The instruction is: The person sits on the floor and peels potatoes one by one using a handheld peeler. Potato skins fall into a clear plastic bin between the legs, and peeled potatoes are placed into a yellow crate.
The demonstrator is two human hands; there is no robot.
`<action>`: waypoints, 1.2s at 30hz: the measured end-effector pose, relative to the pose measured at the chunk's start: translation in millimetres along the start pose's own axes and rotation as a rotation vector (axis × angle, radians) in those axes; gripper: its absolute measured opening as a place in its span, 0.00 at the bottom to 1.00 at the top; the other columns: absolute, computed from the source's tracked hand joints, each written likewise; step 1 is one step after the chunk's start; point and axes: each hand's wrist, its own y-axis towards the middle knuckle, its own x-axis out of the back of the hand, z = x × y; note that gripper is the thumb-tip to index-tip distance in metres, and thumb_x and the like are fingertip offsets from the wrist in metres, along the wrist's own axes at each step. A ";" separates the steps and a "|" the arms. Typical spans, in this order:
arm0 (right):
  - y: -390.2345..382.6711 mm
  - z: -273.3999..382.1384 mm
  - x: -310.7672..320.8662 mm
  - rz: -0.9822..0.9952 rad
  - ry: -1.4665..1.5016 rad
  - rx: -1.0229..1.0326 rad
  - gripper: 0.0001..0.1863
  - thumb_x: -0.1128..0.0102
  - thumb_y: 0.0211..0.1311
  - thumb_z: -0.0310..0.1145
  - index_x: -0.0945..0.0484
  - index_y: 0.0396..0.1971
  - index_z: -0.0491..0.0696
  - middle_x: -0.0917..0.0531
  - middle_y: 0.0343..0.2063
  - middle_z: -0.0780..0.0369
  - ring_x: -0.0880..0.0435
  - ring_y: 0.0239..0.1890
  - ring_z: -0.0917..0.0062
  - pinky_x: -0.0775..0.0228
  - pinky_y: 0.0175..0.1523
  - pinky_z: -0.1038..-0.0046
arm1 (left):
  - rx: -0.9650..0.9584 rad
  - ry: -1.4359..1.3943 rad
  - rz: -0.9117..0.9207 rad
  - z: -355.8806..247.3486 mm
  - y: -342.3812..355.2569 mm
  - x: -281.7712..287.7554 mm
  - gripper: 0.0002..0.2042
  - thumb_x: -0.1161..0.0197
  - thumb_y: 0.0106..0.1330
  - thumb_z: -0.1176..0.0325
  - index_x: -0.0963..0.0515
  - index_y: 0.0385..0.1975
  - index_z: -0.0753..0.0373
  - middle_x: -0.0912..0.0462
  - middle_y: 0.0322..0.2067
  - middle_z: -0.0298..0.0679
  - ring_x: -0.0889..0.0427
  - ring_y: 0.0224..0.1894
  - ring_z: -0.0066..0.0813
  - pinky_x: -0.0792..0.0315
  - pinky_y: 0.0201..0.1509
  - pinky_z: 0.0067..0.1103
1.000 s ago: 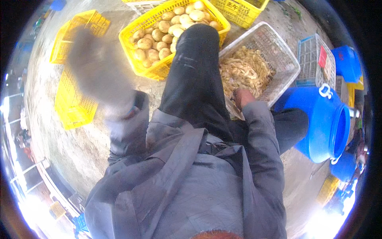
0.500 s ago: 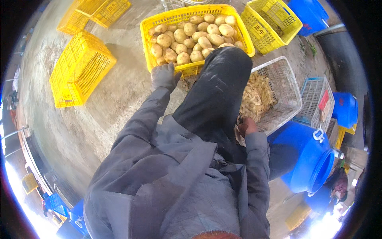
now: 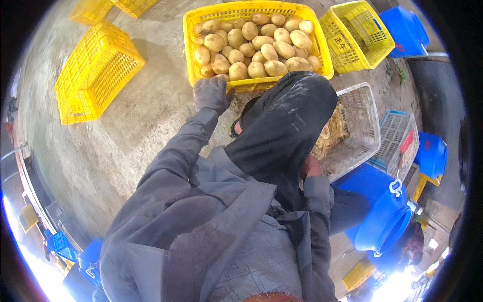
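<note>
A yellow crate (image 3: 189, 38) full of potatoes (image 3: 258, 47) stands in front of me. My left hand (image 3: 212, 94), in a grey glove, is closed over its near left rim. My right hand (image 3: 311, 167) is beside my bent leg, at the near edge of a white crate (image 3: 370, 132). My leg hides most of its fingers, so what they hold, if anything, cannot be seen. Inside the white crate lies a heap of pale peelings (image 3: 332, 134), partly behind my knee.
An empty yellow crate (image 3: 95, 75) lies tipped at the left, and another yellow crate (image 3: 355, 43) stands at the far right. Blue barrels (image 3: 375, 206) and a grey crate (image 3: 394, 139) line the right side. My bent leg (image 3: 287, 128) rises between the crates.
My bent knee has swung to the right, uncovering a foot in a sandal and covering more of the peelings. My left hand stays at the crate's rim. The fingers of my right hand show less.
</note>
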 end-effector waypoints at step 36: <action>-21.2 22.7 7.0 -0.147 0.443 -0.100 0.10 0.45 0.47 0.29 0.19 0.26 0.39 0.18 0.29 0.45 0.16 0.34 0.50 0.25 0.39 0.54 | -0.279 0.253 0.304 40.5 193.3 -52.9 0.16 0.40 0.60 0.62 0.20 0.46 0.62 0.15 0.44 0.47 0.17 0.48 0.41 0.24 0.51 0.30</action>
